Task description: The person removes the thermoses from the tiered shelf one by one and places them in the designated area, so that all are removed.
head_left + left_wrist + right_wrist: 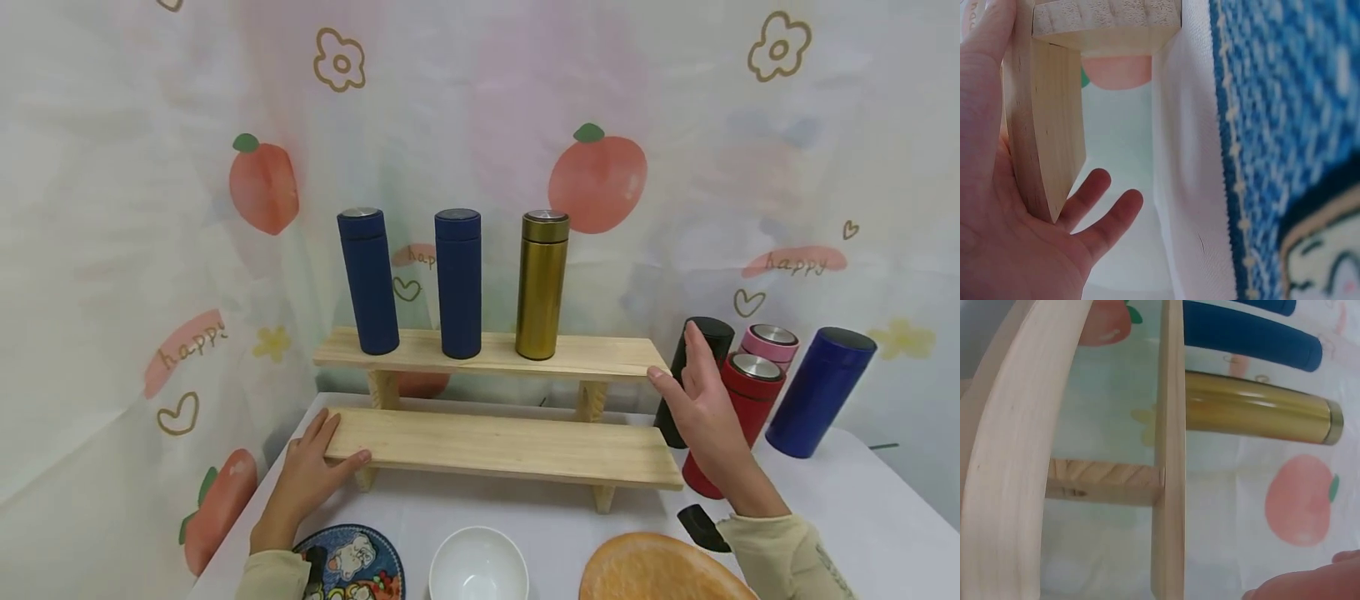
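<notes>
1. A two-tier wooden shelf (502,446) stands on the white worktop (525,517), close to a curtain printed with peaches and flowers (600,179).
2. The left hand (311,475) rests at the left end of the shelf's lower board, fingers straight and lying on the top face, thumb against the front edge. In the left wrist view the board's end (1041,137) sits across the palm, with the fingertips showing below it.
3. The right hand (701,408) is held upright just beside the right end of the upper board (495,354), fingers straight and relaxed, gripping nothing. The thumb tip is at the board's corner (whether it actually touches cannot be told).
4. On the upper board stand three flasks, all upright: a blue one (369,282) at the left, a second blue one (459,283) in the middle, and a gold one (542,285) at the right.
5. Behind the right hand, on the worktop, stand a black flask (708,333), a red one (746,400), a pink one (771,342) and a blue one (819,390) farthest right.
6. At the near edge lie a patterned blue plate (352,567), a white bowl (477,567) and an orange plate (652,571).
</notes>
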